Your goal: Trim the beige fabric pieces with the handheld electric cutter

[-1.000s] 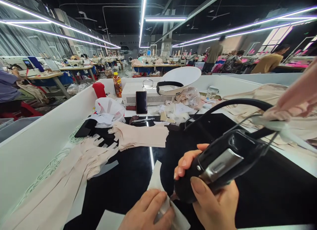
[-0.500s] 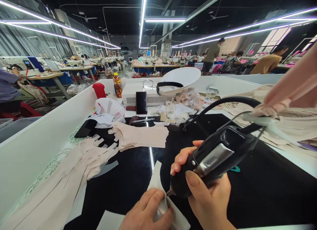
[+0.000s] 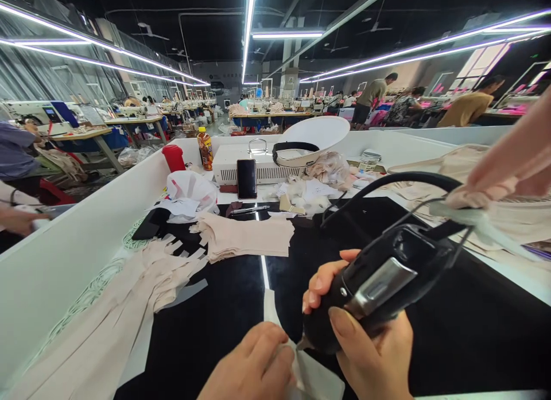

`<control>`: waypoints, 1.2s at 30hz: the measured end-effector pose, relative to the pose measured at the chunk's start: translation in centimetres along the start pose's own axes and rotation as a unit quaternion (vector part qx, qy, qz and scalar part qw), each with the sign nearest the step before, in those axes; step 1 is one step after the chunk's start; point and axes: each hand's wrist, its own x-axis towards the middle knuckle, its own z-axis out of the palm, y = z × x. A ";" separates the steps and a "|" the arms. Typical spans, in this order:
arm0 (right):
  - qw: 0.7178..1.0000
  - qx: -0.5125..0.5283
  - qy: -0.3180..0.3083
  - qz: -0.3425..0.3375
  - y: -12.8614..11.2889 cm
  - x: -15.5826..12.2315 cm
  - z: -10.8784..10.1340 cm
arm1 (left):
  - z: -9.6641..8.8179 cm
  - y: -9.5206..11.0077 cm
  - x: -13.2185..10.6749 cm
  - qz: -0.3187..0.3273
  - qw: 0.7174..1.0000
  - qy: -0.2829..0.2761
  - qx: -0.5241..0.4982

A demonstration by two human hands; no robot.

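My right hand [image 3: 365, 342] wraps around a black hand-held power tool [image 3: 379, 291] with a silver lever plate and a cord. The tool tilts down to the left, and its narrow metal tip meets or nearly meets a pale curved fabric piece [image 3: 314, 371]. My left hand [image 3: 253, 362] lies just left of that tip, its fingers curled and pinching the fabric piece. Part of the piece is hidden beneath the fingers. A pinkish cloth tie [image 3: 477, 199] hangs down to the tool's cord end.
A stack of beige cut pieces [image 3: 247, 236] lies ahead, and long beige strips [image 3: 99, 319] spread along the left. At the back stand a phone [image 3: 247, 179], a white vented box [image 3: 235, 162] and a bottle [image 3: 205, 150]. A white side wall [image 3: 81, 256] borders the table.
The tool and my right hand have shifted slightly right. The fabric piece has turned and slid under my left hand, which has moved a little. Another person's hand has appeared at the far left.
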 end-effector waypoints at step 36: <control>0.996 0.018 0.081 0.031 -0.5 -0.7 1.7 | -2.6 -3.2 0.5 0.022 0.990 -0.123 -0.058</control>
